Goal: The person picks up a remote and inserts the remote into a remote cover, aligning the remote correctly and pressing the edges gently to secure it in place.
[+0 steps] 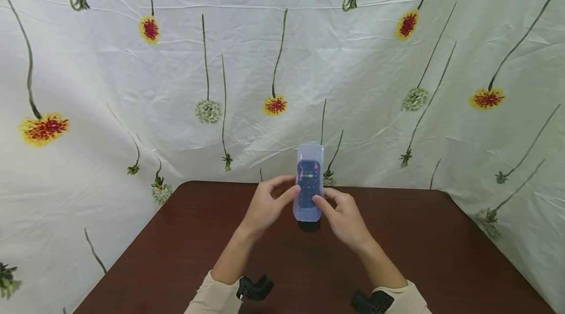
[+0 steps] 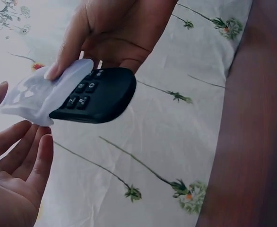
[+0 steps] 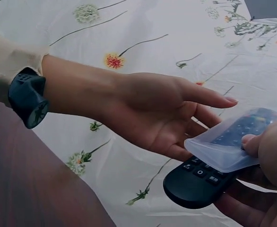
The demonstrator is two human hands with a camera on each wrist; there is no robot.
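A black remote control (image 1: 309, 226) sits inside a translucent whitish sleeve (image 1: 311, 151), held up over the table. Its rounded lower end (image 2: 112, 97), with white-marked buttons, sticks out of the sleeve's near opening. My right hand (image 1: 346, 218) pinches sleeve and remote, thumb on the front and fingers behind. On the other side, my left hand (image 1: 265, 206) has loosely bent fingers by the sleeve's edge. In the right wrist view the left thumb (image 3: 214, 98) stands apart from the sleeve. Whether the left fingertips bear any weight is hard to tell.
Below the hands lies a dark reddish-brown table (image 1: 176, 245). A white cloth (image 1: 247, 73) printed with flowers hangs behind it and along its sides. Each wrist wears a black camera mount (image 1: 256, 288) next to a light sleeve cuff.
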